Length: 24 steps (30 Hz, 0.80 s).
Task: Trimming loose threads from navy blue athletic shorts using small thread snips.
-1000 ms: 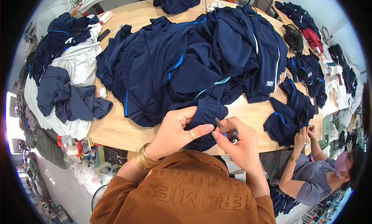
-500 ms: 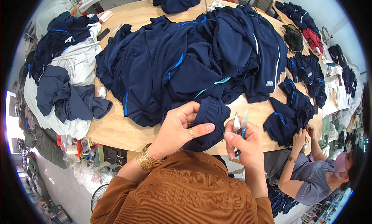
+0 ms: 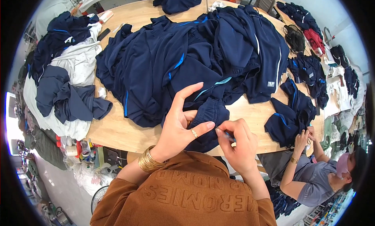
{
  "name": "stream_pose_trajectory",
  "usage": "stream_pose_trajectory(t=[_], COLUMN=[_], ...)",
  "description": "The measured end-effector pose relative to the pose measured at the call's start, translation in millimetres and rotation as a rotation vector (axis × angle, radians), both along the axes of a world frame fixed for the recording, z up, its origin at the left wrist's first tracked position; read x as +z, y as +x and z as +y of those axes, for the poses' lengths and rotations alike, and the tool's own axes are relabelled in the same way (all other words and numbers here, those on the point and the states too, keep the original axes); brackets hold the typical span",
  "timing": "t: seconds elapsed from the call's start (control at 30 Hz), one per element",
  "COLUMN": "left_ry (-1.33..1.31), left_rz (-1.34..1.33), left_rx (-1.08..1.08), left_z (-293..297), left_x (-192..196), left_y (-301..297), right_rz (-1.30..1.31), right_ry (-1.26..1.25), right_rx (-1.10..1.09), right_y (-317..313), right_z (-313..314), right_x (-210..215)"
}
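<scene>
Just in front of me is a navy garment [image 3: 213, 112] with a gathered elastic edge. My left hand [image 3: 175, 128] holds it, thumb along the near side of the edge and some fingers tucked behind, while the index finger points up and away from the cloth. Close against the garment's right side, my right hand [image 3: 243, 148] is closed, thumb and index finger pinched together. A sliver of the blue-handled thread snips [image 3: 231, 139] shows between its fingers; the blades are hidden. Whether the pinch also has a thread in it is too small to tell.
A big heap of navy garments [image 3: 156, 69] with blue and white trim covers the middle of the wooden table [image 3: 113, 134]. White cloth [image 3: 78, 60] and more navy garments lie at left. At right, a co-worker [image 3: 318, 179] handles a navy garment [image 3: 289, 120].
My right hand has moved left to the garment's edge and turned, so the snips' blades no longer show. My left index finger has lifted off the cloth and straightened.
</scene>
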<state>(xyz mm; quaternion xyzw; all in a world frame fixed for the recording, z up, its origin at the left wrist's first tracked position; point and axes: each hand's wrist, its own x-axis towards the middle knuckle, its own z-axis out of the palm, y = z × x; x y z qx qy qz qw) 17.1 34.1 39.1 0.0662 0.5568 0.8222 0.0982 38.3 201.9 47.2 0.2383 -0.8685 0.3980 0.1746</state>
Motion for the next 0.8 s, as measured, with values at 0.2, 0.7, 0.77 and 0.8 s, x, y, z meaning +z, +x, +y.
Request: stream_pose_trajectory(t=[0.2,0.7,0.77,0.8], left_ry=[-0.087,-0.151,-0.155,-0.155], left_rz=[0.044,0.051,0.043,0.044], left_rx=[-0.052,-0.166,-0.169,-0.172], left_z=[-3,-13,-12,-11], left_x=[0,-5,-5,-5], left_y=[2,3,4,3], right_rz=[-1.045,-0.639,-0.401,-0.342], right_ry=[-0.700,-0.365,-0.234,-0.139], right_rx=[0.084,-0.069,-0.036,-0.058], right_y=[-3,5,8,9], right_z=[7,10,6,2], right_x=[10,13,6,8])
